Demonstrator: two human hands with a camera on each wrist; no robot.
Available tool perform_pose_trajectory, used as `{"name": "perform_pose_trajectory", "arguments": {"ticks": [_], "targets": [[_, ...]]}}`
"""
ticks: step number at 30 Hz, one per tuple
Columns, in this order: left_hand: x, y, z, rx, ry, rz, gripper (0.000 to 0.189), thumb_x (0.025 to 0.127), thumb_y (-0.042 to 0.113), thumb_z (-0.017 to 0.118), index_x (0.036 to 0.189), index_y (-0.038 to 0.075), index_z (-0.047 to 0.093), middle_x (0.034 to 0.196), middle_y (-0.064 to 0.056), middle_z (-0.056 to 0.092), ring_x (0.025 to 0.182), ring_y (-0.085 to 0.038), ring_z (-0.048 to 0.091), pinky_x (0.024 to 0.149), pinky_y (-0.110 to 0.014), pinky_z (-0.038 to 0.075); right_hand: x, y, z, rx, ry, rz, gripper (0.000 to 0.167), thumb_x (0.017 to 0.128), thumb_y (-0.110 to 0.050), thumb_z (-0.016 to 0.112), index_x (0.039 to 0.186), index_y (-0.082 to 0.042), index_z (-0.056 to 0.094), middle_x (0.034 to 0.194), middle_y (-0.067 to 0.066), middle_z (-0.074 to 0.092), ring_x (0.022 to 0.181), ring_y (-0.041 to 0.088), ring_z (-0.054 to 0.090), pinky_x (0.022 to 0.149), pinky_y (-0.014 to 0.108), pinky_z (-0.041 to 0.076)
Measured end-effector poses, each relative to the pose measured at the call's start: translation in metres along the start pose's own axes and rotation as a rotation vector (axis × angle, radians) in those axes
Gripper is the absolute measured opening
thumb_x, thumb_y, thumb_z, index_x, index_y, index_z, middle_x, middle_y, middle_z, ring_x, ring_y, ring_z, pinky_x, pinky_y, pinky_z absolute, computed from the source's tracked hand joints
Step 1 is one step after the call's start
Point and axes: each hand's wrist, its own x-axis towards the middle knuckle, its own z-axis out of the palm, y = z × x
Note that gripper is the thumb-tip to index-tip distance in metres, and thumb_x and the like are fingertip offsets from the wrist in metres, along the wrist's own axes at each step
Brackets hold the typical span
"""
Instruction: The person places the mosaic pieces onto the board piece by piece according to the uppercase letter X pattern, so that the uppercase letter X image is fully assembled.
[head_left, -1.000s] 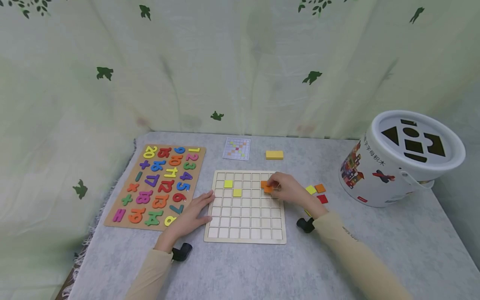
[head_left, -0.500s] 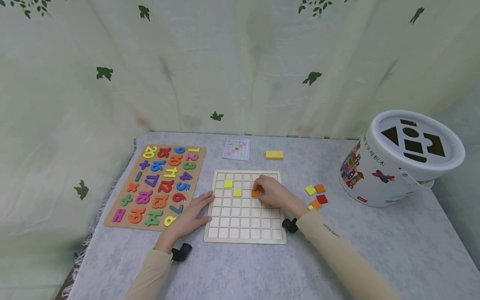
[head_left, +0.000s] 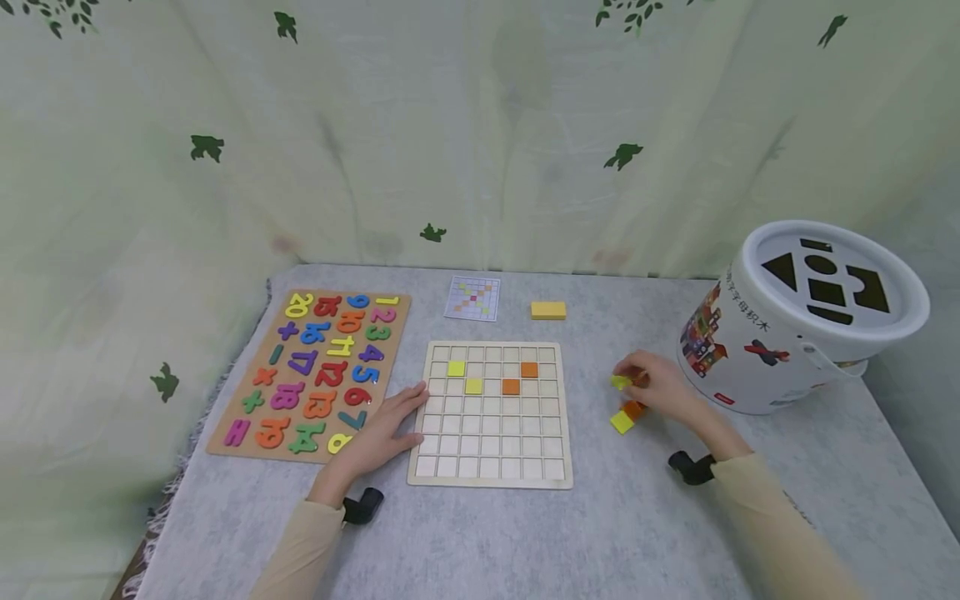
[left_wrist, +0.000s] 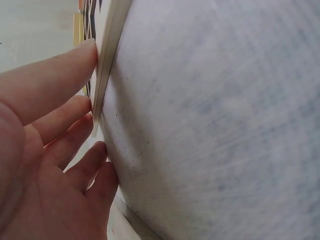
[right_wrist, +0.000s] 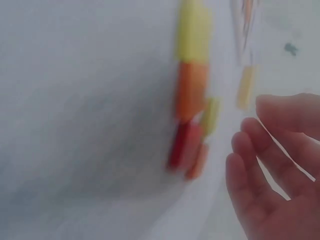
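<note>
My left hand [head_left: 381, 433] rests at the left edge of a wooden grid board [head_left: 487, 482], fingers extended; the left wrist view shows fingertips at the board's side [left_wrist: 107, 55]. Two yellow tiles [head_left: 457, 368] and two orange tiles [head_left: 529, 369] lie in the upper squares. My right hand [head_left: 663, 390] hovers over loose tiles right of the board, fingers loosely bent and holding nothing in the right wrist view. Among these are a yellow tile [head_left: 622, 422], an orange tile [head_left: 634, 409] and a red tile [right_wrist: 185, 145], which the hand hides in the head view.
A printed pattern card [head_left: 472, 298] and a yellow block [head_left: 548, 311] lie behind the board. To the left is a number puzzle board [head_left: 300, 392]. A white bucket [head_left: 742, 367] with a shape-sorter lid stands at the right, close to my right hand.
My right hand set an orange tile in the grid, slid another to a square left of and below it, let go, then moved right to the loose tiles. The left hand stayed put.
</note>
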Motion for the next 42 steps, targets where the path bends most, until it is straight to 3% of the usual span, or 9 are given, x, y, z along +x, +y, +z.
{"name": "perform_pose_trajectory", "arguments": {"ticks": [7,17,23,32,36,42], "targets": [[0.0,-0.001,0.001,-0.005,0.003,-0.001,0.064,0.091,0.011,0.065,0.146,-0.001,0.035,0.155,-0.015,0.024,0.141,-0.037,0.018,0.11,-0.055,0.022,-0.029,0.025,-0.011,-0.059,-0.024,0.01,0.022,0.077,0.009,0.07,0.097,-0.001,0.067,0.1,0.009,0.063,0.089,0.026,0.059,0.08,0.048,0.051],[0.0,-0.002,0.001,0.009,0.006,0.012,0.064,0.091,0.013,0.065,0.146,-0.001,0.035,0.155,-0.014,0.024,0.141,-0.037,0.018,0.11,-0.055,0.022,-0.023,0.022,-0.01,-0.128,-0.019,-0.002,0.019,0.078,0.004,0.073,0.093,-0.004,0.064,0.095,0.005,0.061,0.085,0.022,0.057,0.076,0.042,0.052],[0.001,-0.002,0.001,0.013,0.008,0.01,0.064,0.091,0.012,0.065,0.146,-0.001,0.035,0.155,-0.014,0.024,0.141,-0.036,0.018,0.11,-0.054,0.022,0.0,-0.013,0.004,-0.133,-0.022,-0.054,0.019,0.079,-0.002,0.074,0.096,-0.006,0.066,0.093,0.002,0.062,0.085,0.02,0.058,0.075,0.039,0.052],[0.0,-0.003,0.002,0.013,0.007,0.003,0.064,0.091,0.012,0.065,0.146,0.0,0.035,0.155,-0.013,0.024,0.142,-0.036,0.018,0.11,-0.054,0.022,0.042,-0.08,0.066,-0.03,-0.125,-0.242,0.018,0.082,-0.002,0.072,0.098,-0.007,0.065,0.093,-0.002,0.059,0.086,0.016,0.055,0.076,0.029,0.05],[0.0,-0.003,0.002,0.005,0.003,0.004,0.064,0.091,0.012,0.065,0.146,0.0,0.035,0.155,-0.013,0.024,0.142,-0.035,0.018,0.11,-0.054,0.022,0.059,-0.101,0.09,-0.087,-0.178,-0.278,0.016,0.084,0.0,0.067,0.097,-0.008,0.065,0.09,-0.002,0.057,0.082,0.014,0.052,0.073,0.027,0.047],[0.001,-0.003,0.002,0.003,0.002,0.0,0.064,0.092,0.012,0.064,0.147,0.0,0.034,0.156,-0.013,0.023,0.142,-0.035,0.018,0.11,-0.054,0.022,0.071,-0.116,0.109,-0.197,-0.21,-0.242,0.017,0.082,0.002,0.066,0.092,-0.011,0.062,0.085,-0.004,0.052,0.08,0.014,0.047,0.07,0.026,0.042]]}}
